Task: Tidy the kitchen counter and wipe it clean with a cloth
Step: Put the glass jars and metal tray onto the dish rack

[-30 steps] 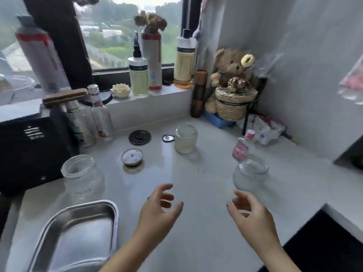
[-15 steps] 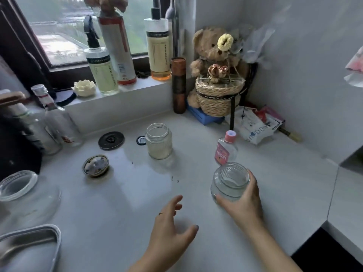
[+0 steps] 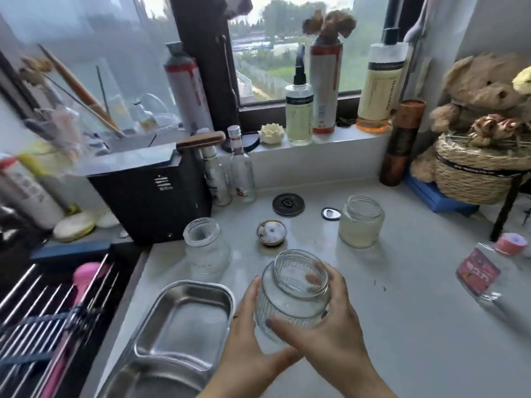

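Note:
A ribbed clear glass jar (image 3: pixel 293 294), open at the top, is held above the pale counter (image 3: pixel 416 326) between both hands. My right hand (image 3: pixel 330 334) wraps its right side and front. My left hand (image 3: pixel 247 340) cups its left side and base. Another clear jar (image 3: pixel 205 251) stands behind the steel tray (image 3: pixel 184 317). A frosted jar (image 3: pixel 361 225) stands further back on the right. No cloth is in view.
A round lid (image 3: pixel 271 231), a black disc (image 3: pixel 288 204) and a bottle opener (image 3: pixel 330 214) lie on the counter. A small pink-capped bottle (image 3: pixel 485 271) lies at right. A black box (image 3: pixel 152 193), bottles, a sink rack (image 3: pixel 43 311) and a basket (image 3: pixel 477 168) crowd the edges.
My right hand took hold of the ribbed jar and carried it left toward the tray. My left hand came up onto its other side. The view swung back to the left.

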